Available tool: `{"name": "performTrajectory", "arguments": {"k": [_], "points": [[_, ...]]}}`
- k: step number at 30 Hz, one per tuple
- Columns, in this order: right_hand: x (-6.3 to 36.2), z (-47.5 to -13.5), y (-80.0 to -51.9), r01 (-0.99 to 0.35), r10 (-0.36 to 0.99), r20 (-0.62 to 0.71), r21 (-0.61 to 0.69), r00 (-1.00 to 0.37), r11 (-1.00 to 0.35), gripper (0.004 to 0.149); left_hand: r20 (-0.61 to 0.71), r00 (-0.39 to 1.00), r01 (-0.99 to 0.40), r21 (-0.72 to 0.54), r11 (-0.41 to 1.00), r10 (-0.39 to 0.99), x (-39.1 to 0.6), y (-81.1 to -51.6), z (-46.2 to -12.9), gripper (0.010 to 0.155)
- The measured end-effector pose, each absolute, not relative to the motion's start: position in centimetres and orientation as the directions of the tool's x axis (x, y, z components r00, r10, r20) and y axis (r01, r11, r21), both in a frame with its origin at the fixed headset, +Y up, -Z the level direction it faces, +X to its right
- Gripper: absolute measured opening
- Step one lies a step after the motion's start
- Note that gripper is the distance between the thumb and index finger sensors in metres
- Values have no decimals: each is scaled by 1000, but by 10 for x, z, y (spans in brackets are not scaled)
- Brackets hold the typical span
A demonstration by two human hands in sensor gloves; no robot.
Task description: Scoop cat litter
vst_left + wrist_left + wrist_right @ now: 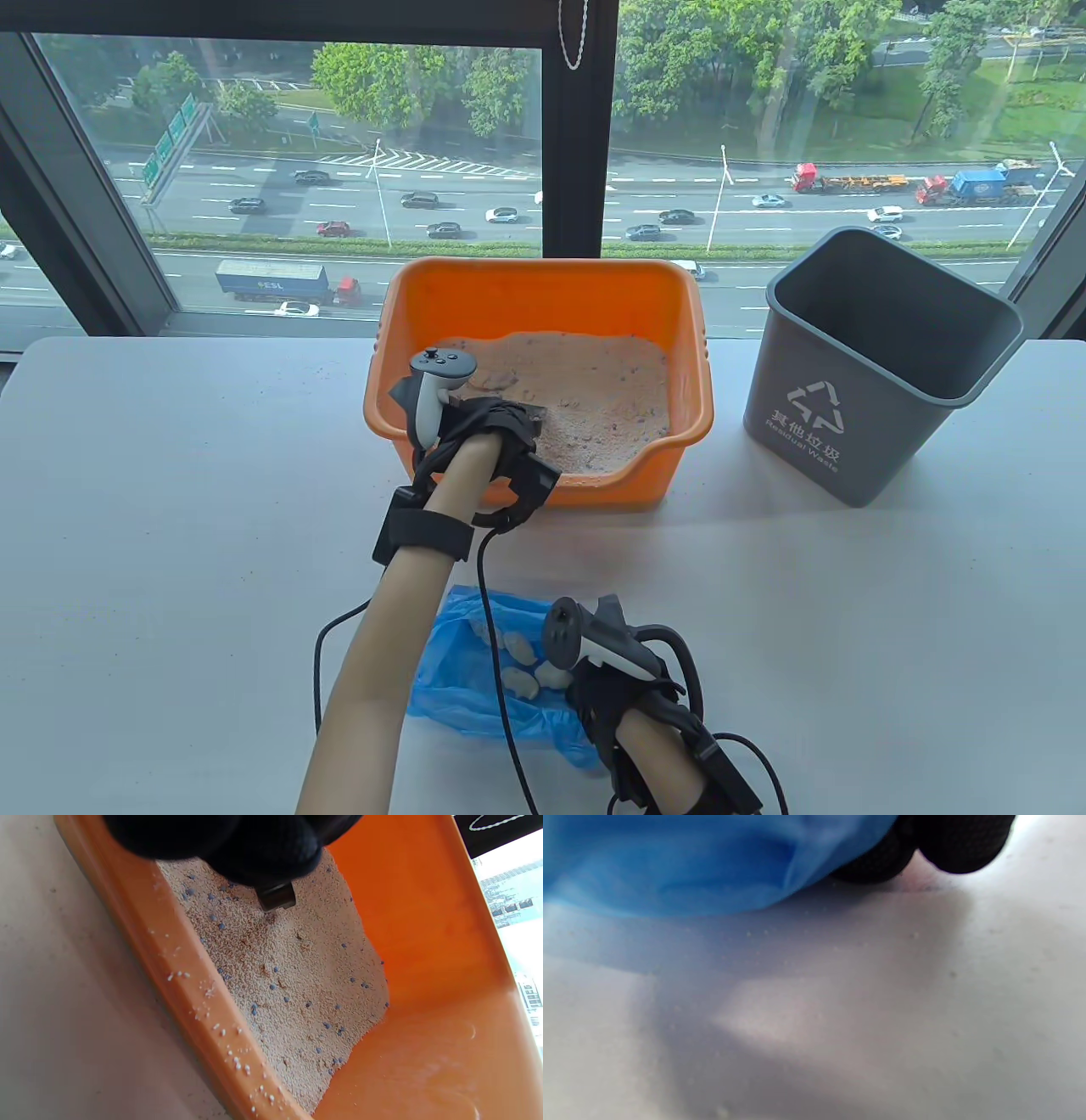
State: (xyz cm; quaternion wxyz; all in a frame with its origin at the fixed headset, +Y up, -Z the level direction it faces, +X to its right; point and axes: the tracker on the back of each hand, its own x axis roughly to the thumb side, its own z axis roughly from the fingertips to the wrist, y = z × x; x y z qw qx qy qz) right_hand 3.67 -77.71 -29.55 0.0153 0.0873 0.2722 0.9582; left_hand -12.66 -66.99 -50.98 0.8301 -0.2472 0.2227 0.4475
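So I'm partway through I'd say: a few pale clumps (524,666) already sit in the blue bag (475,679) on the worktop, which my right hand (624,692) pinches open at the edge. My left hand (484,424) is down in the orange litter box (543,293), fingers curled round a dark scoop handle (276,896), its head buried in the litter (585,382). Plenty left to sift, and the grey bin (882,365) waits beside.
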Motion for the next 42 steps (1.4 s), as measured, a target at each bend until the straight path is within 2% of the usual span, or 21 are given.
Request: {"name": "performTrajectory", "arguments": {"k": [4,6,11,24,34,42], "points": [[37,-296,-777,18,77,159,525,-984,-851,71,-670,480,-815,-102,570,566,-127,-677,-521,68],[37,-296,-777,15,80,158,527,-984,-850,72,-661,531,-772,-120,624,530,-121,-676,-528,68],[37,-296,-777,11,85,158,527,-984,-850,72,-724,488,-787,-124,604,488,-117,-680,-538,70],[38,-296,-777,15,82,160,525,-984,-851,72,-738,502,-773,-149,616,451,-111,-697,-556,69],[38,-296,-777,14,82,159,526,-984,-850,72,-674,492,-778,-58,625,550,-109,-698,-555,66],[38,-296,-777,13,83,158,527,-984,-850,72,-530,471,-843,-33,538,706,-101,-686,-545,66]]}}
